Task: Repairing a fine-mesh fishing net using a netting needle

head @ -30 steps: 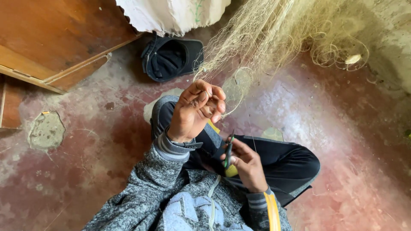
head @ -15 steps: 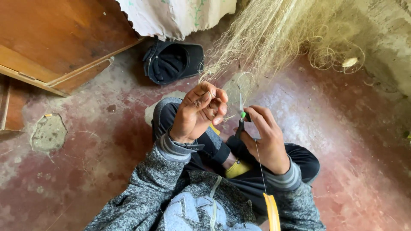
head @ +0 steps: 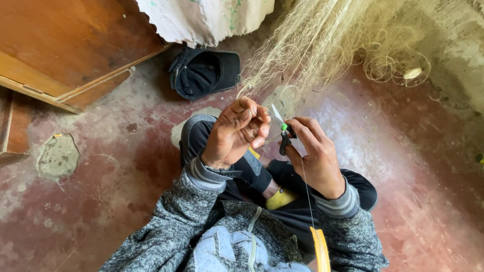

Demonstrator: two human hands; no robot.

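On a worn red floor beside a black cap (head: 204,73), the left hand (head: 234,133) pinches fishing-net (head: 312,45) strands while the right hand (head: 312,153) grips a small knife (head: 281,130) (blade up); most netting hangs unworked.
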